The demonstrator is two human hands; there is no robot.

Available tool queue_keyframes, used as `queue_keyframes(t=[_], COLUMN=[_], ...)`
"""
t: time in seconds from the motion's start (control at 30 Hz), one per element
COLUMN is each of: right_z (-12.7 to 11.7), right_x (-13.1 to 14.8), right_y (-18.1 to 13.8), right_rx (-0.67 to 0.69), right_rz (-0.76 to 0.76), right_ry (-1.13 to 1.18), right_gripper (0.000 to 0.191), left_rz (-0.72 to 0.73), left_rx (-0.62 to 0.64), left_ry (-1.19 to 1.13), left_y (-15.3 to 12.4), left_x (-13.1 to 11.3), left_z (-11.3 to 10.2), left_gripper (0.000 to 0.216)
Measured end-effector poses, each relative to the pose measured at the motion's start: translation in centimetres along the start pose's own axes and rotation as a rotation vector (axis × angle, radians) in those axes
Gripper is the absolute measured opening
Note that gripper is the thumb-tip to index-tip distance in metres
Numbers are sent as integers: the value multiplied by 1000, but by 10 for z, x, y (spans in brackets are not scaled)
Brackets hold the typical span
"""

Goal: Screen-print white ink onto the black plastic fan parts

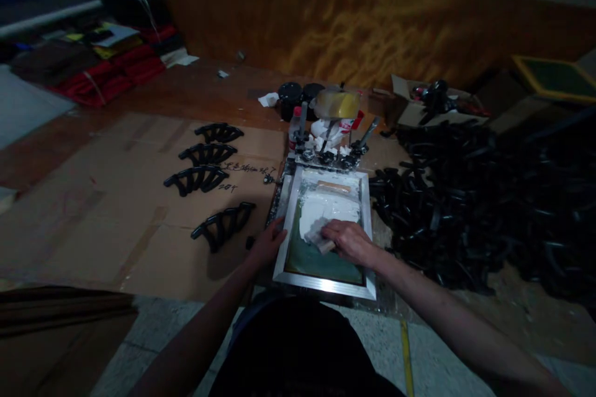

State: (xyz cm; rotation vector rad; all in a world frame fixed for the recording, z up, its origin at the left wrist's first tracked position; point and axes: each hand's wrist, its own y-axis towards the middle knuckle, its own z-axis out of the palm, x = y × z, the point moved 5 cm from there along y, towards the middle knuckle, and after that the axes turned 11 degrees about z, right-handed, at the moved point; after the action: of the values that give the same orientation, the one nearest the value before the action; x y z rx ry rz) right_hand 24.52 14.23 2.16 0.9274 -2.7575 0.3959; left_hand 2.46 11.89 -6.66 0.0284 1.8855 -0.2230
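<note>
A metal-edged printing screen lies in front of me, its green mesh partly covered with thick white ink. In my right hand is a squeegee, its blade end in the ink over the middle of the mesh. My left hand is at the screen's left bar, thumb and fingers against its edge; some of the fingers are hidden. A wooden-handled scraper rests across the far part of the screen. Behind it, clamps hold the far end.
Several rows of curved black handles lie on cardboard to the left. A large heap of black handles covers the right side. Black tubs, a red-capped bottle and an open carton stand at the back.
</note>
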Motion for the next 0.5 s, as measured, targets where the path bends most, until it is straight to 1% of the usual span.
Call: queue_keyframes(t=[0.03, 0.07, 0.1, 0.2, 0.27, 0.33, 0.4, 0.43, 0.5], right_z=[-1, -2, -4, -4, 6, 16, 16, 11, -11], right_x=[0, -1, -2, -4, 1, 5, 5, 4, -3], right_y=[-3, -2, 0, 5, 0, -10, -13, -9, 7], right_rx=[14, 7, -27, -220, -292, -276, -231, -221, -242], right_rz=[-45, -53, -29, 65, 19, -67, -106, -88, 19], right_ry=[22, 37, 42, 8, -13, 3, 40, 58, 87], right_gripper=[29, 28, 26, 22, 26, 29, 26, 25, 31], left_rz=[10, 14, 11, -22, -7, 14, 4, -10, -28], left_rx=[-6, -9, -10, -11, -29, -50, -53, -46, -31], left_ry=[10, 22, 34, 53, 38, 24, 16, 3, -34], left_y=[0, 0, 0, -2, -2, -2, -2, -2, -4], left_x=[-1, -2, -3, -4, -5, -7, -8, -9, -17], left_z=[0, 0, -1, -2, -2, -2, -2, -2, -5], left_gripper=[65, 64, 63, 65, 66, 65, 65, 65, 67])
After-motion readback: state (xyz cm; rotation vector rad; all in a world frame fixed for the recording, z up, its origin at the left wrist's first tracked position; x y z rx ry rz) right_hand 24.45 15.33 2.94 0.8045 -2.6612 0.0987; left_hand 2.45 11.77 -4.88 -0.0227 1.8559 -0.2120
